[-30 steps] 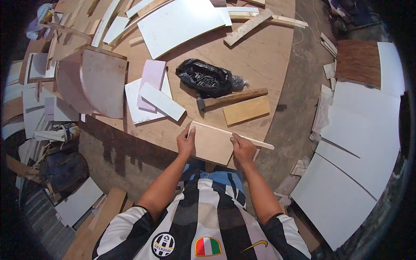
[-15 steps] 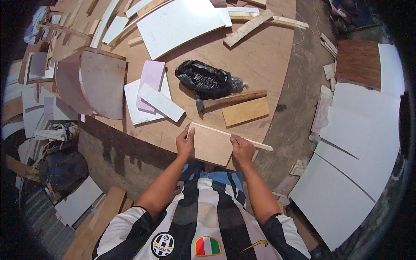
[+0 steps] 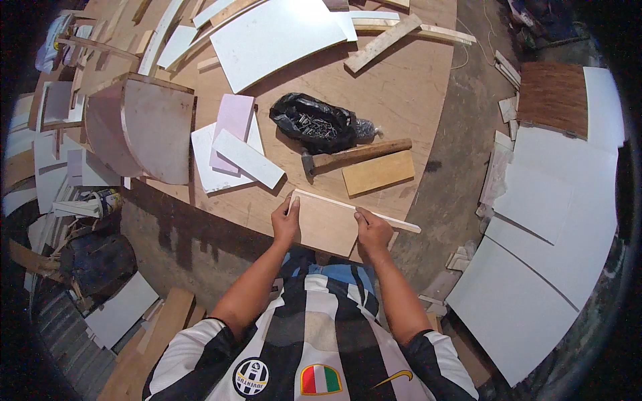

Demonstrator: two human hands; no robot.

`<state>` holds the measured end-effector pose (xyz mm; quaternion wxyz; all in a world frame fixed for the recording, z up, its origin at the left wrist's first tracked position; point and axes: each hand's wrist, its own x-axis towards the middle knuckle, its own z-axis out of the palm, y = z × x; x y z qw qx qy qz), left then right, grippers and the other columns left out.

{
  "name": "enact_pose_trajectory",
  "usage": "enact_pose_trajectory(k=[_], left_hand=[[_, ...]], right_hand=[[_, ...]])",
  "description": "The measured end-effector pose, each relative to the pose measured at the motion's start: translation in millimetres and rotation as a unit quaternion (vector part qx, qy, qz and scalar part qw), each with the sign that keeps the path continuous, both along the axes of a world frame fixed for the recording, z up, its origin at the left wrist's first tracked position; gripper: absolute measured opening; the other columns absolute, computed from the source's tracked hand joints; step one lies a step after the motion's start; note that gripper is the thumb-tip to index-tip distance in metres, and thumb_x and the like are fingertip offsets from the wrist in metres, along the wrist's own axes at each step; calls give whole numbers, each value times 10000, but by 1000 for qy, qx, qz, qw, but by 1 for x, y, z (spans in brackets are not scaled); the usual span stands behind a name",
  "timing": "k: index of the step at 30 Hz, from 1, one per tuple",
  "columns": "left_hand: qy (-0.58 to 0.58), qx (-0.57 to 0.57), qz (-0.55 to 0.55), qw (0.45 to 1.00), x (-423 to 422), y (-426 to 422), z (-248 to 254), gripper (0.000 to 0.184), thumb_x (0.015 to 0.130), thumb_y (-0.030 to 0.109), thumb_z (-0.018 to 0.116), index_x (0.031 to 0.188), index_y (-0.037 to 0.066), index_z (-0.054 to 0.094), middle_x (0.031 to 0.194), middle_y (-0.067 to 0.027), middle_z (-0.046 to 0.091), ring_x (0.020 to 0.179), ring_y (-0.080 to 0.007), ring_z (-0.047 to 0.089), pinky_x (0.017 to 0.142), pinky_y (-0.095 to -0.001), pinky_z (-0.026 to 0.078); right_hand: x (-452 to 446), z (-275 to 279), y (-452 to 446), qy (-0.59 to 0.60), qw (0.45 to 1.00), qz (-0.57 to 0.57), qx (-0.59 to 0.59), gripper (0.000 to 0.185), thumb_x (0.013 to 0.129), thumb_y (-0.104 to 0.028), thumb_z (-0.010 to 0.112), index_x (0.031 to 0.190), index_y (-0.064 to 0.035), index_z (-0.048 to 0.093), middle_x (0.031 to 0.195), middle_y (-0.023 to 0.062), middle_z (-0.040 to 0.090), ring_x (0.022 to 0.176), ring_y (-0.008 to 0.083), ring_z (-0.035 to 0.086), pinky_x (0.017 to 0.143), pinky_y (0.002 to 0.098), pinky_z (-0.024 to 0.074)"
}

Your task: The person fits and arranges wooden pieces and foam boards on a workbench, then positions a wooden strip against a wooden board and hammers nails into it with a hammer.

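Observation:
A thin, pale wooden strip (image 3: 394,222) lies along the far edge of a brown plywood panel (image 3: 326,224) at the near side of the worktable. My left hand (image 3: 286,222) is closed around the panel's left corner, where the strip ends, thumb on top. Farther right, my right hand (image 3: 374,232) pinches the strip, which sticks out past the panel toward the right. Just beyond lie a claw hammer (image 3: 361,156) with a wooden handle and a yellowish wooden block (image 3: 379,173). Behind the hammer, a black plastic bag (image 3: 314,123) is open with nails inside.
White and pinkish board pieces (image 3: 234,130) overlap left of the bag. A curved wooden box form (image 3: 144,127) stands at the table's left. Large white sheet (image 3: 274,40) and wood strips (image 3: 384,43) lie at the back. White panels (image 3: 535,247) lean along the right, beyond the floor.

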<state>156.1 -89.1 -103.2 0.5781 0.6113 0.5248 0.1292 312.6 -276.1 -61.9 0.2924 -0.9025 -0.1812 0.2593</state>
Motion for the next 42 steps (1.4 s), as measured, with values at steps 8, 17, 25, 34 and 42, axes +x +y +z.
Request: enact_pose_trajectory(k=[8,17,25,34,42], left_hand=[[22,-1,0,1000,-1,2,0,476,974,274,638,1270,-97,600,1133,-183,696,1020,-177,630,903,-295,483],[39,7,-5,999,-1,0,-4,523,981,288,636,1330,-93,554,1162,-159,683,1025,-168,611,911,-292,478],[9,-27,-10,1000,3,2,8,528,986,289,633,1321,-112,551,1187,-159,670,1036,-164,605,919,-294,476],[-7,-17,-49,999,-1,10,21,526,979,290,637,1312,-110,559,1165,-149,682,1011,-158,615,897,-286,486],[-62,-68,-69,993,-7,16,15,447,957,218,656,1281,-83,593,1147,-158,698,1041,-158,636,916,-292,489]], right_hand=[[0,2,-2,13,999,8,-50,336,911,-368,650,1156,-146,712,935,195,721,892,378,697,806,476,536],[1,-1,-12,8,1000,0,-28,372,889,-381,677,1186,-159,712,973,196,721,905,376,695,817,465,532],[-1,7,-8,14,999,-31,-25,340,875,-390,687,1134,-175,741,943,180,728,853,363,702,783,454,542],[-4,4,-6,-24,999,-15,-45,327,885,-406,666,1125,-199,746,936,168,730,854,374,697,776,469,541],[-5,-3,-2,-38,996,-43,-70,306,838,-388,695,1044,-177,774,868,176,724,842,351,707,759,418,543]])
